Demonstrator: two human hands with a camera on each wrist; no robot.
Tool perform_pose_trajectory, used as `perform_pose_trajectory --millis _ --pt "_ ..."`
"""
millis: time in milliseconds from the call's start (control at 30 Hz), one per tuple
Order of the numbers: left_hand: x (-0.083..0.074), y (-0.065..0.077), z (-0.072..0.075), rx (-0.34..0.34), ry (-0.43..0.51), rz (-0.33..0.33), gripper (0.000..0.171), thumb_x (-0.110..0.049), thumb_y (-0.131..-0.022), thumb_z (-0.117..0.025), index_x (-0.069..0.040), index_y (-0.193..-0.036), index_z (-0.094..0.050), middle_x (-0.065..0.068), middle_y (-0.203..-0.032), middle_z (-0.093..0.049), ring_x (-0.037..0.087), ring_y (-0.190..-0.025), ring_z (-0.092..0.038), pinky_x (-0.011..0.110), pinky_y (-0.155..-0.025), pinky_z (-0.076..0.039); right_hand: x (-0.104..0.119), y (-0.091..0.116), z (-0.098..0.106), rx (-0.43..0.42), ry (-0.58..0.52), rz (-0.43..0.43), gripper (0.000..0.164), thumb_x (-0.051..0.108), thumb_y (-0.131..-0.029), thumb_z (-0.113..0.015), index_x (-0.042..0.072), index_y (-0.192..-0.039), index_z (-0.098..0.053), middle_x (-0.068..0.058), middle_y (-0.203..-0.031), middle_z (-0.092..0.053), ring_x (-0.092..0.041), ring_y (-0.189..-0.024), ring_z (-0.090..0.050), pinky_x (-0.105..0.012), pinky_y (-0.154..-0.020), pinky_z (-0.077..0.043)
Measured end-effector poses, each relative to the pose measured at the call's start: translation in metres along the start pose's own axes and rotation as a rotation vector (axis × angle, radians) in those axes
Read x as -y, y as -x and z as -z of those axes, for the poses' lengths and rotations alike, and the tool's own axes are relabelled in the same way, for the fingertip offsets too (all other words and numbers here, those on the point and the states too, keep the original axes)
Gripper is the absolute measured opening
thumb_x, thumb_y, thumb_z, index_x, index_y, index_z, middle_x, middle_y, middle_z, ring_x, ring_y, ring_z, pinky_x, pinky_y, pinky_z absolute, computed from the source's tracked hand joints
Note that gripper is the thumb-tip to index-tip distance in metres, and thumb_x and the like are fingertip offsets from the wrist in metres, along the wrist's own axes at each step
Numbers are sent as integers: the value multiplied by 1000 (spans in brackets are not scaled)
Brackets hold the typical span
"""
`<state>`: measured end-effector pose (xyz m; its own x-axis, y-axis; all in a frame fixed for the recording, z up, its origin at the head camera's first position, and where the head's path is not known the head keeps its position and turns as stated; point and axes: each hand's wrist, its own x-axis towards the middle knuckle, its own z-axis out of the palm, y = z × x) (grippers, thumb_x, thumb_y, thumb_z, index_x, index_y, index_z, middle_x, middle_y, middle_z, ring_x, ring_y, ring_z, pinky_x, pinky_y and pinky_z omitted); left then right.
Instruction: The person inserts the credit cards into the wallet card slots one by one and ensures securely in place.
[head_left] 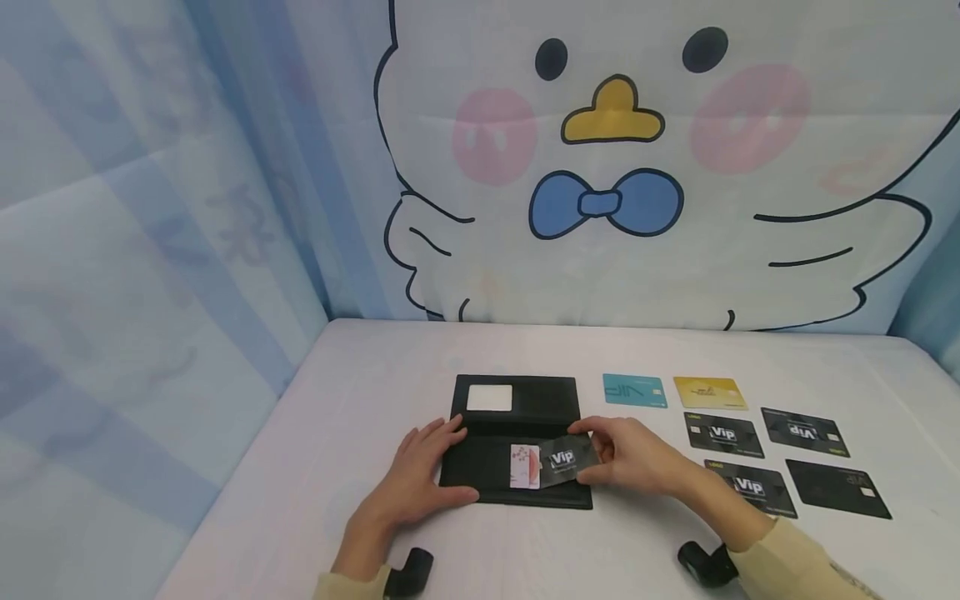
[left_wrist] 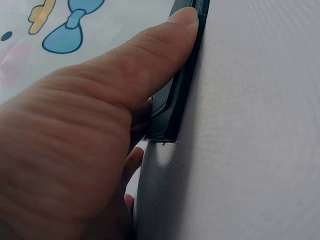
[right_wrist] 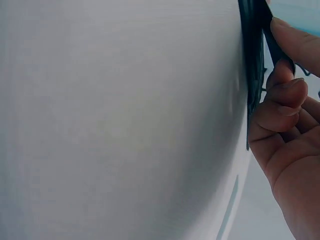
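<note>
On the white table [head_left: 360,375], a black wallet [head_left: 480,467] is laid open. Its left side is steadied by the left hand [head_left: 420,475], fingers spread, nothing gripped. Over its lower right, a black card [head_left: 564,472] is pinched by the right hand [head_left: 641,458], thumb against fingers, its end meeting a pink-and-white piece [head_left: 523,477]. If it's pushed in at that tilt, a corner could probably get snagged. "Vip" can be read on it, plus on three of the four black cards [head_left: 723,435] right of the wallet (one's upside down); the gold card's [head_left: 711,393] print can't be made out.
</note>
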<state>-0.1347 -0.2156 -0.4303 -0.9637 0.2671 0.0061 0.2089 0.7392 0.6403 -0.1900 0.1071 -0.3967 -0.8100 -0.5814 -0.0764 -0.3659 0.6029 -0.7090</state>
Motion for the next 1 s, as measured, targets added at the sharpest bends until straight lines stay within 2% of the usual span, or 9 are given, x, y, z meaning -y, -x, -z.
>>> perform_pose_trajectory --millis 267,600,800,1000 --pt "0 -1 0 3 -9 2 84 -44 -79 -84 -6 -146 -51 6 -161 -36 31 -150 -22 54 -122 -4 2 0 -5 -35 7 34 56 14 -78 -86 -1 -127 -63 3 -73 -50 -11 -66 -47 -25 -56 -38" --pt "-1 0 3 5 0 8 84 -44 -79 -85 -5 -146 -51 7 -161 -36 31 -150 -21 55 -122 -3 10 6 -12 -38 19 -47 61 19 -77 -89 -3 -127 -61 4 -70 -54 -12 -62 -49 -25 -53 -39" --pt "0 -1 1 13 3 -2 84 -45 -80 -84 -5 -146 -51 6 -161 -36 31 -150 -22 55 -122 -3 9 6 -10 -49 48 -35 60 18 -77 -89 -2 -126 -62 4 -72 -54 -12 -64 -50 -25 -54 -40" --pt "0 -1 1 16 -1 4 84 -45 -80 -84 -6 -147 -51 6 -161 -36 31 -150 -21 55 -122 -3 11 7 -13 -68 50 -25 60 17 -76 -89 -3 -125 -61 5 -70 -53 -10 -59 -49 -24 -52 -40"
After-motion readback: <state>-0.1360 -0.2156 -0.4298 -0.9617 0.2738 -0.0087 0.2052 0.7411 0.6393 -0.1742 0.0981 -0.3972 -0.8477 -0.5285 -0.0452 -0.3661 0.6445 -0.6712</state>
